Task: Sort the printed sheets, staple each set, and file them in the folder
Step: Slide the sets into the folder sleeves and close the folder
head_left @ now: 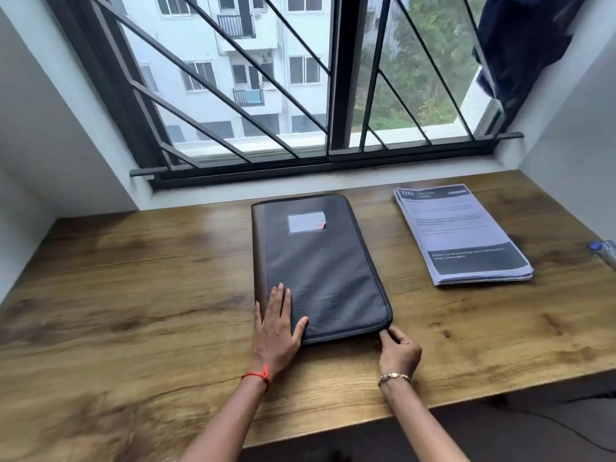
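Folder [320, 261] lies closed and flat at the middle of the tabletop [133, 295], its long sides running from the near edge toward the far edge, spine to the left. In the head view the left hand [276, 325] rests flat on the cover at the near left corner, fingers straight and thumb spread. The right hand [398, 350] has thumb and fingers curled together, pinching the folder's near right corner where the zip track turns; whether a zip pull sits between them is too small to tell. The sheets [460, 231] sit in one slightly fanned stack toward the far right corner, well apart from the folder. The folder looks padded and stitched, fairly stiff, with some weight and a grainy cover that should grip well. A flat palm ought to pin it while the other hand works round the edge, and the spine is the firm place to lift it. The sheets are likely light, limp and slippery against one another, so take them at a short edge, thumb above and fingers below, then square them with both hands.
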